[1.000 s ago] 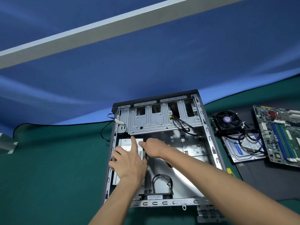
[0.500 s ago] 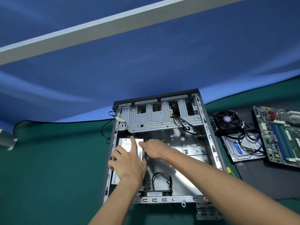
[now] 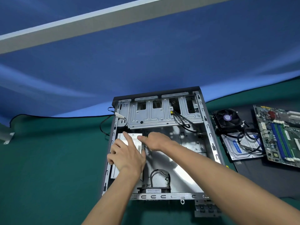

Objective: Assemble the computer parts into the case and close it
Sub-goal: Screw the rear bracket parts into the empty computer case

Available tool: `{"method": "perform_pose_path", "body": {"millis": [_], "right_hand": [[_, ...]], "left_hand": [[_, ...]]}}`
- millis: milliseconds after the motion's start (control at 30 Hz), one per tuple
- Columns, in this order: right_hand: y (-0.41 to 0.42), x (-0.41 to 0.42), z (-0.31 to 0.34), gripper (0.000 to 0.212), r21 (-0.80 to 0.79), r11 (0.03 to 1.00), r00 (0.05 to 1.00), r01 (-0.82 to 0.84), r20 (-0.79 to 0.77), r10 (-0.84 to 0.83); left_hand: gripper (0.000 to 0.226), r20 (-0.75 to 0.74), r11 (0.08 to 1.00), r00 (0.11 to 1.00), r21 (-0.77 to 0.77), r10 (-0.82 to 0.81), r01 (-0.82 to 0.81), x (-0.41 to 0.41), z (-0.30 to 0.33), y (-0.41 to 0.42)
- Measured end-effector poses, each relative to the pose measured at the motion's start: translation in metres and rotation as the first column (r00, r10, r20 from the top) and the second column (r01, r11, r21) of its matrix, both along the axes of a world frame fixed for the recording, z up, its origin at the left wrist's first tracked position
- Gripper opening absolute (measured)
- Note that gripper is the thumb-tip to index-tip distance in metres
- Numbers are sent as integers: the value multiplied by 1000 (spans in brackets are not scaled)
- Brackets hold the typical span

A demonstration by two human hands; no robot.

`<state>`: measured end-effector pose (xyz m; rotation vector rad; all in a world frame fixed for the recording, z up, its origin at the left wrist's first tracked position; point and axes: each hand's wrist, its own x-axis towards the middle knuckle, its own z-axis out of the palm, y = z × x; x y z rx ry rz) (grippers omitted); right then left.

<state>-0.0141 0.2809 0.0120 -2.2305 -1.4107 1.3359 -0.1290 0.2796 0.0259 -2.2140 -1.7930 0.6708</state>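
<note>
Head view: a green mat (image 3: 48, 159) covers the table before a blue backdrop (image 3: 146, 54). The open grey metal computer case (image 3: 211, 143) lies flat (side off). The left hand (image 3: 128, 156) rests on the silver boxy power supply (image 3: 135, 140), forefinger straight; the right hand (image 3: 155, 141), fingers curled, pinches at its edge.

Inside the open computer case (image 3: 209, 143), the left hand (image 3: 128, 157) presses on a silver power supply (image 3: 129, 138); the right hand (image 3: 155, 141) pinches at its right edge. A motherboard (image 3: 280, 135), fan (image 3: 227, 119) and hard drive (image 3: 241, 146) lie right of it.
</note>
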Motion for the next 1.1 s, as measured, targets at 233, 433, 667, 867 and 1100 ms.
{"method": "perform_pose_path", "body": {"millis": [233, 433, 667, 867, 1100], "right_hand": [[-4, -8, -8, 59, 17, 999, 1000, 27, -10, -27], [6, -10, -1, 52, 51, 997, 995, -52, 89, 47], [9, -16, -11, 74, 141, 990, 1000, -10, 29, 6], [4, -17, -16, 57, 228, 973, 994, 46, -108, -22], [1, -31, -27, 43, 215, 976, 986, 29, -167, 8]], "left_hand": [[87, -197, 995, 976, 13, -96, 100, 4, 9, -2], [60, 18, 986, 986, 40, -164, 163, -11, 19, 14], [41, 537, 997, 842, 25, 53, -79, -53, 4, 11], [61, 684, 942, 669, -83, 291, -324, -60, -13, 0], [52, 626, 945, 725, -60, 287, -322, -60, -18, -5]]}}
